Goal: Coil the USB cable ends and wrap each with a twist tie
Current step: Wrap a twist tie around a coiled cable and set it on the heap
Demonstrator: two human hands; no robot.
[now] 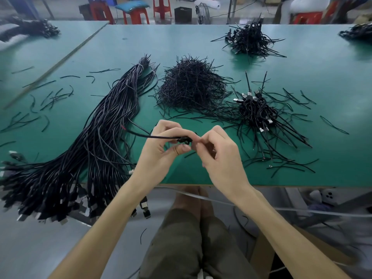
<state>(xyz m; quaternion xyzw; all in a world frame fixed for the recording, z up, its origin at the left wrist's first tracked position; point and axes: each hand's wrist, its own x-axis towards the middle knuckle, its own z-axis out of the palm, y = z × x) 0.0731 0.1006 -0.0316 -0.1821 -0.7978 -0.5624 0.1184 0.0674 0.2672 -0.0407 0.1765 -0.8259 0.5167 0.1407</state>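
Head view: the left hand (161, 141) and right hand (217, 156) are hovering just above the near edge of a green desk (181, 43). The left hand's curled fingers are pinching a small coil at the end of a black cable (159, 136), whose free length is trailing off to the left. The right hand's thumb and fingers are pinching the same coil from the right; whether a tie is between them is too small to tell.

A thick bundle of cables (96, 141) is lying on the left and spilling over the desk edge. A heap of ties (191, 85) is sitting in the middle, with a pile of coiled cables (259, 111) to its right and another pile (248, 40) farther back. Loose ties (50, 97) are lying scattered at left. Red stools (136, 15) and a fan (203, 13) are standing on the floor beyond.
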